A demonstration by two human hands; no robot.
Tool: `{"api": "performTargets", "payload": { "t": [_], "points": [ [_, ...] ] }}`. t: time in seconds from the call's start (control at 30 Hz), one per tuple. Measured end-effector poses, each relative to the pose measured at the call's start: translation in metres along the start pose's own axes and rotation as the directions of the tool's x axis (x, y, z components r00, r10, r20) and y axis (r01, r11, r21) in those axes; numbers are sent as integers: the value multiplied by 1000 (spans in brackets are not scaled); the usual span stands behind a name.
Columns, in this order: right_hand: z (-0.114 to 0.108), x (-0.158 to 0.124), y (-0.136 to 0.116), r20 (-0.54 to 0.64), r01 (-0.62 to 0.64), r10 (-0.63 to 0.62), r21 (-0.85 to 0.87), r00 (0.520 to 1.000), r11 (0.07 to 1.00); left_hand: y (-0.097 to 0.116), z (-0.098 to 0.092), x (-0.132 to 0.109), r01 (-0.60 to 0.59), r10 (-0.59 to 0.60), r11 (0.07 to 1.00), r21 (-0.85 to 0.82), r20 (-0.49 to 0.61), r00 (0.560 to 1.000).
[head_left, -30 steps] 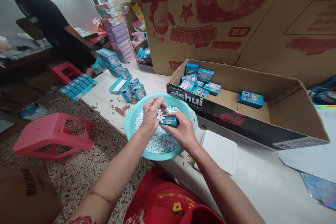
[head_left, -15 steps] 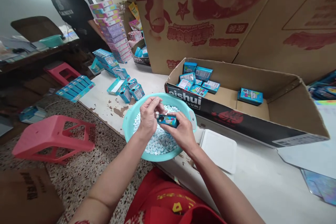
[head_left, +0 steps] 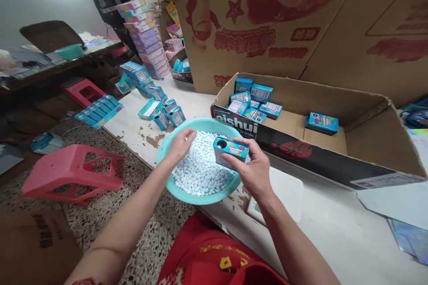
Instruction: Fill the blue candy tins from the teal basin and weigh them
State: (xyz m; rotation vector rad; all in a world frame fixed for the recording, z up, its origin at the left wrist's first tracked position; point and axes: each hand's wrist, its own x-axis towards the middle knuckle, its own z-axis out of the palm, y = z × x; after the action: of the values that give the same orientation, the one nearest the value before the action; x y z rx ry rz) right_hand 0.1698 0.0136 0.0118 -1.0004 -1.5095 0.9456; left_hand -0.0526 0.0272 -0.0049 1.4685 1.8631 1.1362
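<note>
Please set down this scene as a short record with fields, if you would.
Left hand: over the left part of the teal basin, fingers blurred; whether the left hand holds anything cannot be told
Right hand: the right hand grips a small blue box above the basin
Box opening: dark round hole, at the end toward the left hand
Basin contents: many small pale pieces
Beyond the basin: long open carton with more blue boxes inside
Beside the basin: flat white device, partly hidden by the right arm
Floor: red stool

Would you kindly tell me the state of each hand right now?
Left hand: blurred, over the bowl; open or closed cannot be told.
Right hand: closed, holding a blue box.
</note>
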Motion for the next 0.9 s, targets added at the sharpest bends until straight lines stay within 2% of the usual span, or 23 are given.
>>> {"api": "performTargets", "payload": {
  "t": [0.03, 0.07, 0.1, 0.17, 0.23, 0.3, 0.4, 0.47, 0.53, 0.6, 0.67, 0.7, 0.8, 0.9],
  "points": [
    [-4, 1, 0, -15, 3, -3, -17, 1000, 1000, -9, 0, 0, -21, -9, 963, 270, 110, 994],
    [-7, 1, -1, -17, 0, 0, -31, 1000, 1000, -15, 3, -3, -66, -44, 873, 484, 212, 976],
    [-9, 2, -1, -11, -9, 9, -33, 1000, 999, -18, 7, -7, -117, -90, 773, 624, 290, 953],
    [-11, 2, -3, -9, -34, 34, -10, 999, 999, -17, 19, -18, -177, -169, 647, 742, 366, 915],
    [-9, 2, -5, -16, -53, 53, 17, 998, 998, -11, 30, -29, -196, -194, 654, 731, 413, 890],
    [-7, 2, -6, -26, -61, 62, 24, 998, 998, -7, 37, -36, -154, -174, 755, 637, 421, 890],
    [-5, 3, -2, -36, -67, 67, 2, 997, 998, -10, 37, -36, 31, -146, 949, 315, 350, 925],
    [-4, 4, 3, -27, -55, 54, -31, 998, 998, -13, 34, -32, 123, -159, 983, 134, 297, 942],
    [-5, 4, 6, -2, -41, 41, -62, 999, 997, -12, 30, -28, 199, -198, 980, 26, 277, 940],
    [-4, 3, 8, 12, -19, 20, -95, 1000, 995, -4, 25, -26, 327, -277, 932, -157, 275, 921],
    [-3, 3, 8, 33, 26, -21, -136, 999, 990, 12, 19, -25, 425, -336, 801, -421, 271, 902],
    [-1, 2, 8, 48, 52, -44, -159, 998, 986, 22, 17, -24, 433, -342, 718, -545, 265, 902],
    [7, 1, 7, 104, 109, -87, -229, 991, 967, 50, 12, -21, 322, -281, 521, -791, 197, 939],
    [17, 0, 5, 184, 147, -92, -310, 979, 940, 67, 16, -17, 192, -265, 439, -878, 78, 961]
  ]
}}
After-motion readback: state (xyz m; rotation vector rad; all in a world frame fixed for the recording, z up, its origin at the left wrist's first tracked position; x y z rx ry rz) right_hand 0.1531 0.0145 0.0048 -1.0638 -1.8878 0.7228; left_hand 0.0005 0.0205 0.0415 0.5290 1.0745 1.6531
